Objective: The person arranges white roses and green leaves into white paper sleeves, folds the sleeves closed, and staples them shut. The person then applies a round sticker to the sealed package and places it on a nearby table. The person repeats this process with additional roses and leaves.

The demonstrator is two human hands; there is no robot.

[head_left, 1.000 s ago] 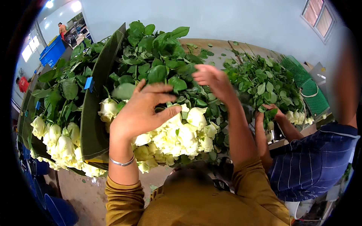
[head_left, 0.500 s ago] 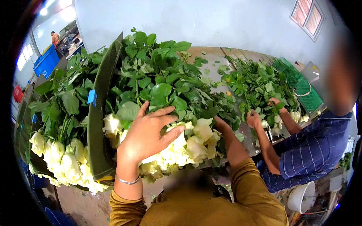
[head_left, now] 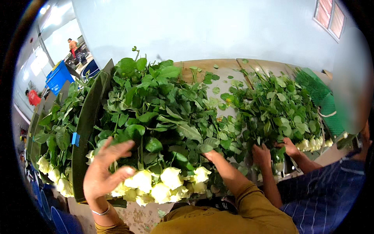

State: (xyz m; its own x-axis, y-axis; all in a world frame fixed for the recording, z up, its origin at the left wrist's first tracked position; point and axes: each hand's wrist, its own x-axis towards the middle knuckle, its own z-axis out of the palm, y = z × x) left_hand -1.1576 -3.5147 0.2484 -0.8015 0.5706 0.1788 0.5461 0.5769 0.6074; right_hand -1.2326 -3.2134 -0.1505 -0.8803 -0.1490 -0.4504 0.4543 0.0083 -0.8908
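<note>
A thick pile of white roses lies in front of me, blooms toward me and green leaves stretching away. My left hand is over the left end of the blooms, fingers spread and slightly blurred, holding nothing that I can see. A silver bangle circles that wrist. At the pile's right side, my right hand reaches into the foliage beside the blooms. Leaves hide its fingertips, so its grip does not show.
A dark green upright divider with a blue clip borders the pile; more white roses lie beyond it. On my right, a co-worker's hands work at another rose pile near green netting. Blue bins stand far left.
My left hand has shifted left and lower, away from the middle of the blooms. My right hand has moved slightly left and down. The view has also shifted.
</note>
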